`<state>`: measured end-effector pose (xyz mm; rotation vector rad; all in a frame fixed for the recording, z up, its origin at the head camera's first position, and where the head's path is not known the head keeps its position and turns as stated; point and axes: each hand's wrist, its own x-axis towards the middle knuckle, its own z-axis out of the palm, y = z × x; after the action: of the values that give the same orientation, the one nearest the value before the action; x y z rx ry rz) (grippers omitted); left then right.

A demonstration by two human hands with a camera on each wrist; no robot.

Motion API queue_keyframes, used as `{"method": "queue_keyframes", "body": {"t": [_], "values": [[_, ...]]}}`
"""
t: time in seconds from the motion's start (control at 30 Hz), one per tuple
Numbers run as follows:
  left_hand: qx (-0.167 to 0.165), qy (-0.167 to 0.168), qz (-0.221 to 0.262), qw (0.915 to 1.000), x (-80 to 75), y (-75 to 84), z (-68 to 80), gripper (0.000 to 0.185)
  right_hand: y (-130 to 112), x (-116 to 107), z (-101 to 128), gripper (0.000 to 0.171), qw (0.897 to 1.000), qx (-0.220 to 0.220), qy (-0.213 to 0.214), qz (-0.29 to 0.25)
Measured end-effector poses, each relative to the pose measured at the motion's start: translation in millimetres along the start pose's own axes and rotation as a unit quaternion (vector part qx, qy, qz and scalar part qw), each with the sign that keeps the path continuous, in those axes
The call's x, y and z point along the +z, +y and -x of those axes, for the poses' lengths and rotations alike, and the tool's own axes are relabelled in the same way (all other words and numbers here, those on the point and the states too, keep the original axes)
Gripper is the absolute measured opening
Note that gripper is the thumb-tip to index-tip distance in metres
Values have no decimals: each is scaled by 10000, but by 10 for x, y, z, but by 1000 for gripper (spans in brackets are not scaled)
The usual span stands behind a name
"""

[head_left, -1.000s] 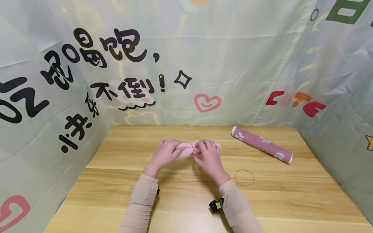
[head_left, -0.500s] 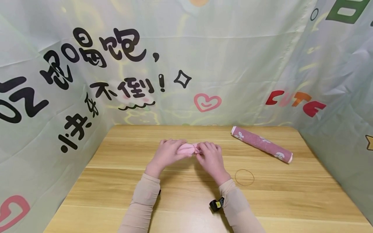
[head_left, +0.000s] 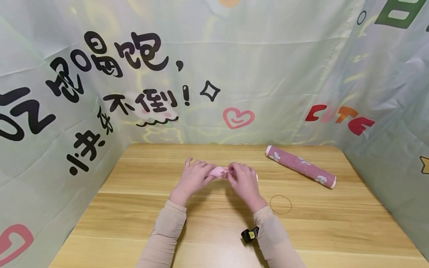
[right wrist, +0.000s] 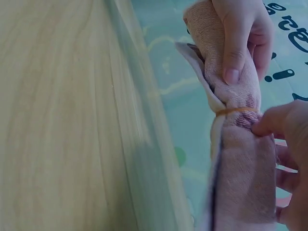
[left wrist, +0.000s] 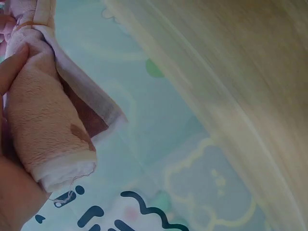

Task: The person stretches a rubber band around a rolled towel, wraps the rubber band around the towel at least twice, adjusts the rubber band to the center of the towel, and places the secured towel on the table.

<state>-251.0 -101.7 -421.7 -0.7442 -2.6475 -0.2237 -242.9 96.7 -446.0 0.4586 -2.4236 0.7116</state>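
A pale pink rolled towel [head_left: 219, 172] is held up over the middle of the table by both hands. A rubber band [right wrist: 236, 110] cinches it around the middle, and a white-edged flap [left wrist: 79, 79] hangs loose beside the roll. My left hand [head_left: 192, 180] grips one half, its thumb lying along the cloth. On the other half is my right hand [head_left: 245, 182], its thumb tip right at the band and its fingers behind the roll. A stray thread [left wrist: 62, 199] dangles from the white end in the left wrist view.
A dark pink rolled towel [head_left: 301, 165] with pale prints lies at the back right of the wooden table [head_left: 318, 230]. Nearer, a loose rubber band [head_left: 292, 204] rests right of my right forearm. Printed cloth walls [head_left: 268, 74] enclose the back and sides.
The pink towel has shifted slightly right and turned in the hands. My left hand has moved a little right along with it; the right hand stays close to the band.
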Motion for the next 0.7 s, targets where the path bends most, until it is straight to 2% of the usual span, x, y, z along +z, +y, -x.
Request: {"method": "queue_keyframes", "body": {"t": [0.17,0.23,0.47,0.7], "values": [[-54,-38,63,10000,-2,-1,-1,33,-33,31,-1,16,9979,-363,436,-313],[-53,-27,122,9999,0,-3,-3,32,-47,38,2,13,9973,-434,479,-363],[4,-92,277,9996,-15,-6,-19,32,-87,21,12,9,9996,88,116,-255],[108,8,259,9996,-8,16,-22,32,-123,18,11,9,9990,417,-78,-151]]}}
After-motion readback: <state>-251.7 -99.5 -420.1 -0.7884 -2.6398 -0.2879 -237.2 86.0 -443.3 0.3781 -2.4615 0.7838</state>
